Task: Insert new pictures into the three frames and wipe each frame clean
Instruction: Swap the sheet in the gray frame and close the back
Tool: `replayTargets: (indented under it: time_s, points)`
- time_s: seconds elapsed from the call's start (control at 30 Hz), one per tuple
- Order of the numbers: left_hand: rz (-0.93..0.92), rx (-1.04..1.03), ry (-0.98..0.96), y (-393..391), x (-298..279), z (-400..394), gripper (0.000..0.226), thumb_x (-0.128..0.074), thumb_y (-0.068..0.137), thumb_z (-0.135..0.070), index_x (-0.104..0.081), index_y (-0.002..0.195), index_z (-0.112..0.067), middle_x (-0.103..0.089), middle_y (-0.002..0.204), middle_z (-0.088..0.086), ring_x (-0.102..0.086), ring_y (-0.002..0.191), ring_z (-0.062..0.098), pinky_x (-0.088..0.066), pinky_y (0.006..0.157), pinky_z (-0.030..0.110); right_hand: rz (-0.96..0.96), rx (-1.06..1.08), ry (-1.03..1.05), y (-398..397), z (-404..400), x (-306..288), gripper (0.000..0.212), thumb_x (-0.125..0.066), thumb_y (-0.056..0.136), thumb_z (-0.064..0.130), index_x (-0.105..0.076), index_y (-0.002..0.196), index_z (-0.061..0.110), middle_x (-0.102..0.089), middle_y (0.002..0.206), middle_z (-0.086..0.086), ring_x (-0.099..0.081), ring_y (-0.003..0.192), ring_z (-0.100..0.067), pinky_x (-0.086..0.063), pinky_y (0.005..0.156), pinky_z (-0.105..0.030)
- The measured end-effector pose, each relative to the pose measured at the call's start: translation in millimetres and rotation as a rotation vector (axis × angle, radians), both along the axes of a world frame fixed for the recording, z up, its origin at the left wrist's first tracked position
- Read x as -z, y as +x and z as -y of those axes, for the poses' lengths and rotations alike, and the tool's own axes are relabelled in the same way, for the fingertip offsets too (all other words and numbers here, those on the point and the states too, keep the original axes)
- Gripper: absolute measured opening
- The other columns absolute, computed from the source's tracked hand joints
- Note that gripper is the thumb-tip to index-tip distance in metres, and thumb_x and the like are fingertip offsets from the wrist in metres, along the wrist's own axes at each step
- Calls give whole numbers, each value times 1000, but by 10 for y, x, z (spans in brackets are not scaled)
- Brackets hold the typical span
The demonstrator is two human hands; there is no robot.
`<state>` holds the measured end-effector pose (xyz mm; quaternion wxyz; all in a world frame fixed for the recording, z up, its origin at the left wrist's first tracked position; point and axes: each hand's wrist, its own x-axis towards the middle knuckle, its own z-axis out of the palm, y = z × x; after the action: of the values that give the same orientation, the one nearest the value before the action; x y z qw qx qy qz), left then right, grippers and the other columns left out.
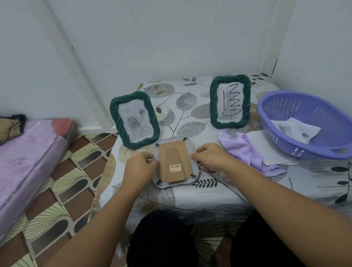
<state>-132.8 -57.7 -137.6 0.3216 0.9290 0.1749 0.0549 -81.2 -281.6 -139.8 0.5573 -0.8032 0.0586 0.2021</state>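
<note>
A grey frame (175, 163) lies face-down at the near edge of the leaf-print tabletop (224, 191), cardboard back up. The left hand (141, 165) and right hand (211, 157) each have a curled-finger grip on its side edges. Two green frames (134, 120) (230, 101) stand behind it.

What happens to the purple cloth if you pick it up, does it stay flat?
Probably not. The purple cloth lies crumpled in soft folds on the table, so it likely droops and bunches. It looks thin and fluffy, so probably light, and unlikely to slip or break.

A barcode sticker (175, 167) on the face-down frame's cardboard back (174, 163) reads "JCO".
</note>
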Motion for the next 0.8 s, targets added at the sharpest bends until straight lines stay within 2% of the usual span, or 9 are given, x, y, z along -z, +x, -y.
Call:
replayTargets:
  time_s: [0.13, 0.23, 0.3, 0.4, 0.47, 0.53, 0.63, 0.73, 0.8]
  points:
    - [-29, 44, -21, 0, -46, 30, 32, -70, 91, -44, -76, 114, -21, -74, 106, -4, -67, 102, 15, -56, 91, 38, -111, 33, 184, -9, -54, 36, 6, -64, 94, 11, -70, 93, 13, -61, 87, -12, -47, 59, -13, -33, 52, -24]
    - [91, 96, 93, 24, -225, 140, 42, -66, 93, -50, -72, 120, -18, -73, 107, 2, -66, 96, 16, -52, 82, 33, -105, 66, 260, -8, -117, 7, 11, -66, 94, 24, -73, 94, 15, -63, 86, -9, -47, 59, -13, -36, 52, -24]
    - [133, 132, 74, 41, -402, 264, 38, -62, 93, -56, -74, 110, -23, -72, 96, -4, -66, 89, 13, -48, 73, 29, -104, 104, 341, -8, -148, -54, 27, -66, 95, 40, -74, 96, 14, -68, 81, -6, -53, 64, -16, -41, 57, -25]
    - [117, 184, 89, 86, -624, 463, 38, -58, 92, -64, -74, 92, -28, -68, 79, -12, -63, 79, 6, -42, 63, 25, -128, 139, 490, -27, -179, -203, 47, -48, 103, 52, -72, 103, 11, -72, 82, -3, -62, 71, -14, -47, 64, -24]
    - [102, 223, 148, 125, -733, 570, 40, -58, 91, -64, -73, 87, -27, -68, 78, -11, -63, 78, 7, -48, 65, 28, -135, 147, 569, -24, -191, -278, 50, -37, 106, 52, -68, 108, 13, -74, 87, -6, -66, 74, -15, -49, 69, -26]
    - [62, 239, 206, 152, -822, 639, 41, -61, 89, -62, -72, 85, -23, -70, 77, -6, -65, 76, 11, -53, 67, 31, -149, 164, 632, -32, -207, -332, 48, -34, 107, 51, -63, 115, 13, -74, 87, -9, -69, 73, -18, -49, 71, -29]
    - [28, 220, 315, 169, -921, 674, 32, -72, 81, -47, -68, 80, -16, -68, 73, 0, -65, 71, 16, -48, 59, 30, -172, 154, 688, -55, -215, -383, 46, -32, 106, 50, -55, 124, 15, -76, 91, -8, -71, 74, -21, -48, 72, -34]
    - [47, 213, 353, 172, -964, 629, 20, -73, 77, -29, -64, 74, -12, -65, 70, 4, -64, 71, 24, -43, 55, 31, -162, 90, 696, -50, -192, -367, 48, -27, 106, 50, -52, 129, 16, -77, 108, -10, -72, 86, -24, -46, 82, -39]
    - [72, 193, 334, 160, -986, 572, 17, -73, 79, -28, -65, 75, -13, -65, 73, 3, -63, 73, 24, -47, 59, 33, -137, 47, 676, -45, -198, -342, 46, -27, 107, 49, -53, 131, 19, -77, 113, -8, -71, 99, -24, -46, 92, -41]
